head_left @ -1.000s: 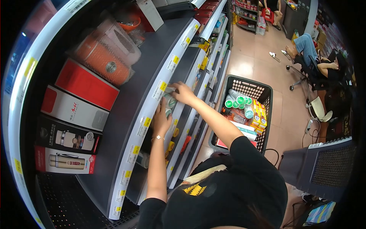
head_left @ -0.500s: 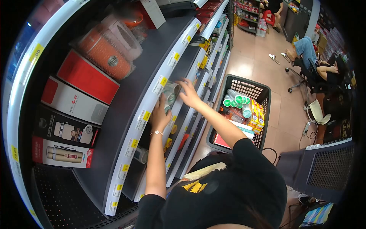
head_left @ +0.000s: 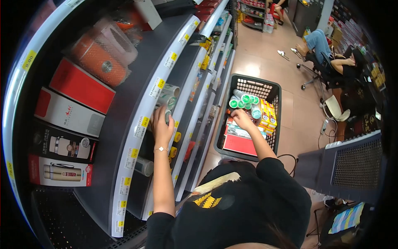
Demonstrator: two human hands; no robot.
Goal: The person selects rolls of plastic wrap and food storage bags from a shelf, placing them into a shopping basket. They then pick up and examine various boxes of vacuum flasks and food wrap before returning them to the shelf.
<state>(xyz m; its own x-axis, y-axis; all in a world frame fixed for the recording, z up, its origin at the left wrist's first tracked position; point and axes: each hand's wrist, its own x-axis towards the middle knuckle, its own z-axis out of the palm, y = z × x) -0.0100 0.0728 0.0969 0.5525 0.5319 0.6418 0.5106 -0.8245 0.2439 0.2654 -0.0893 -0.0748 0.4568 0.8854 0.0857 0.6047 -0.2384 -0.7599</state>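
My left hand (head_left: 162, 126) reaches onto the lower shelf, its fingers curled around a clear cup (head_left: 168, 116) with a greyish-green end. More cups (head_left: 167, 101) of this kind lie beyond it on the same shelf, and another clear container (head_left: 144, 166) lies nearer to me, below my left wrist. My right hand (head_left: 243, 119) is down inside the black basket (head_left: 271, 87), fingers bent beside several clear cups with green ends (head_left: 246, 99). What those fingers hold, if anything, is hidden. A red box (head_left: 239, 144) lies in the basket under my right forearm.
Yellow boxes (head_left: 267, 115) stand on the basket's right side. Boxed flasks (head_left: 62, 170) and a wrapped orange bottle (head_left: 99, 60) occupy the upper shelf. A price-tag rail (head_left: 155, 89) runs above my left hand. Someone sits in an office chair (head_left: 319, 79) at the right, near a grey slatted unit (head_left: 352, 162).
My right hand has left the shelf and moved right, down into the basket. My left hand stays at the cups on the shelf. The view has shifted slightly.
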